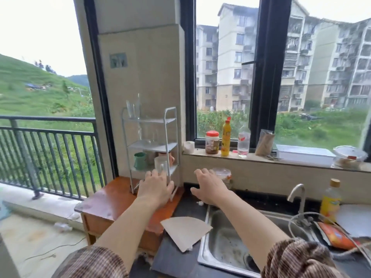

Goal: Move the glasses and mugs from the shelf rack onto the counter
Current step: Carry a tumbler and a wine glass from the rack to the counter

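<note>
plainly upright, glass mug [160,165], mouth up

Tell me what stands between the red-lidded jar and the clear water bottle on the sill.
A yellow bottle with a red cap stands between the jar and the water bottle on the sill, as the head view shows.

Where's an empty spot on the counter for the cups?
Bare black counter runs behind the steel sink, between the clear lidded jar and the curved metal tap. A smaller patch lies on the near side of the beige cardboard piece. Right of the tap it's crowded: yellow bottle, orange packet.
</note>
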